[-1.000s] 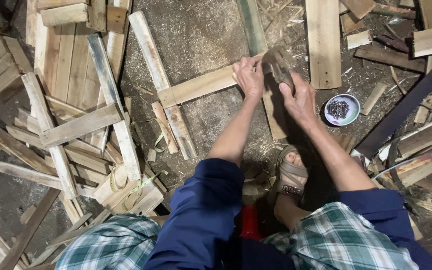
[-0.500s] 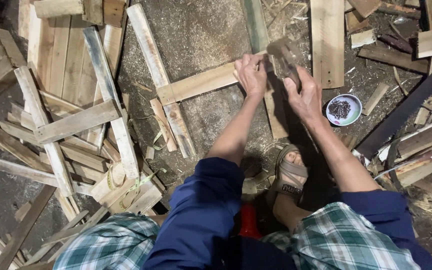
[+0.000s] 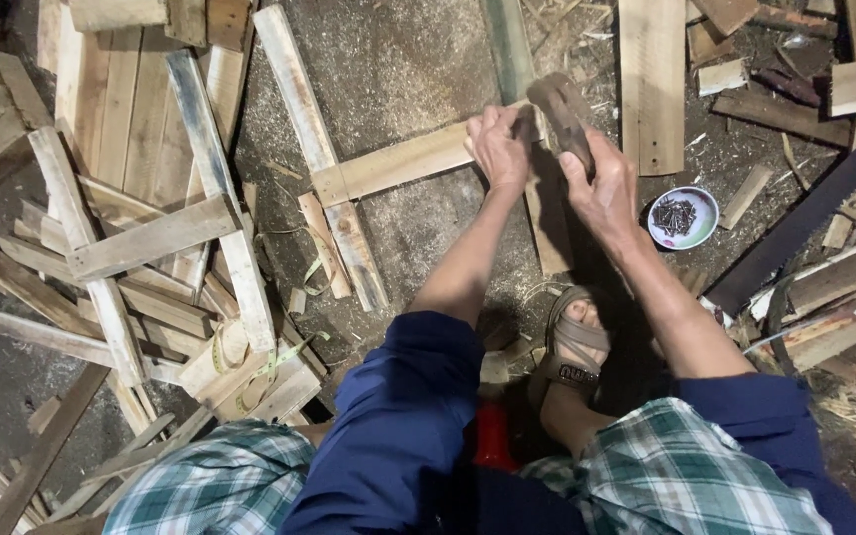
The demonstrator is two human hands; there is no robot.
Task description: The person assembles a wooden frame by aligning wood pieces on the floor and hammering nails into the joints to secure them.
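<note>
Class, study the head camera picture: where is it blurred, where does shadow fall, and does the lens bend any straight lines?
Head view: the hammer in the right hand is smeared by motion; the left hand on the wooden slat stays sharp; dark shadow lies beside the sandalled foot; planks near the edges look slightly bowed; no glare.

Open floor point(image 3: 398, 69) lies far-left of my left hand point(image 3: 500, 147), bounded by a long plank point(image 3: 319, 159) on the left. Right of my right hand point(image 3: 606, 188), a bowl of nails point(image 3: 683, 217) and a wide board point(image 3: 652, 79) narrow the passage.
</note>
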